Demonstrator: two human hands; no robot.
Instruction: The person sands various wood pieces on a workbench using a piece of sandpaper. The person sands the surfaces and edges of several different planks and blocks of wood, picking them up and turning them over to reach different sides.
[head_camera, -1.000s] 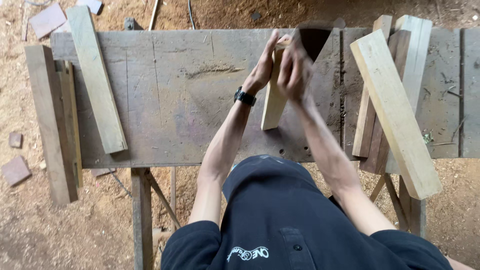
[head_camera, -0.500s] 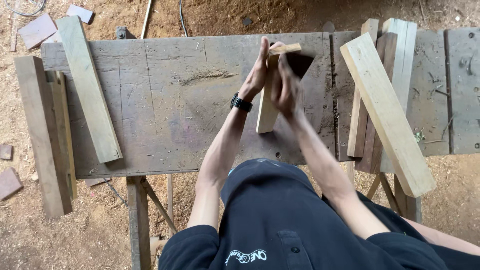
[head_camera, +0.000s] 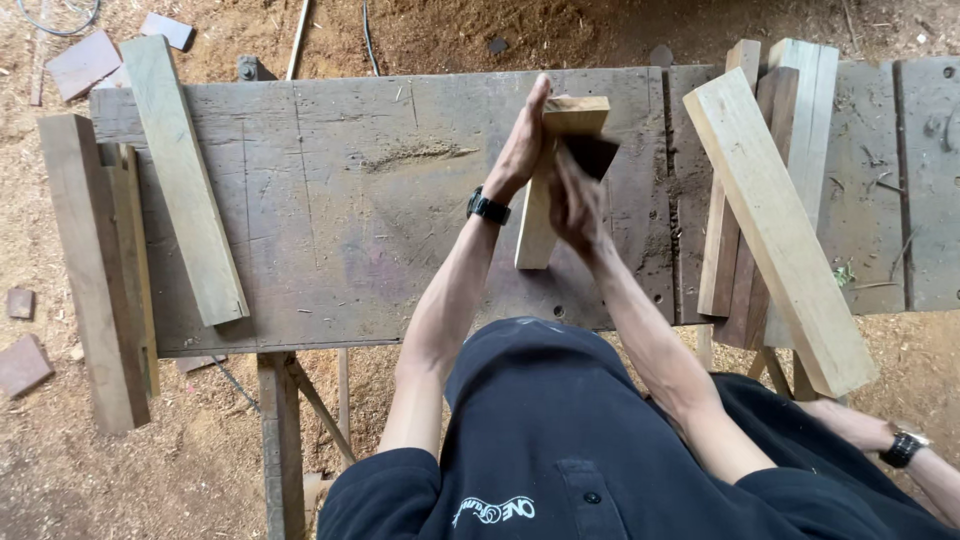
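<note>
Since the earlier frames the hands have stayed pressed on the stick (head_camera: 540, 215), which is tipped a little more upright now, its pale top end (head_camera: 577, 114) raised toward the far side of the desk (head_camera: 340, 220). The left hand (head_camera: 522, 145) lies flat against the stick's left face, fingers straight and together, a black watch (head_camera: 488, 208) on its wrist. The right hand (head_camera: 575, 200) presses a dark pad (head_camera: 590, 155), perhaps sandpaper, against the right face; its grip is closed over that pad, though how the fingers curl behind it I cannot tell. So the stick is pinched between the two palms above the middle of the desk, its near end low, close to the top or on it. It looks like a short, squared offcut: stiff, light enough for one hand, dry and rough rather than slippery, unlikely to break. Its flat long faces seem the safest place to hold it, near the middle. To the left lie a long plank (head_camera: 185, 180) and darker boards (head_camera: 95, 270) hanging over the desk's edge; to the right a pale plank (head_camera: 780, 230) rests slantwise on a stack of others (head_camera: 790, 110). Sawdust covers the floor (head_camera: 200, 450) around.
</note>
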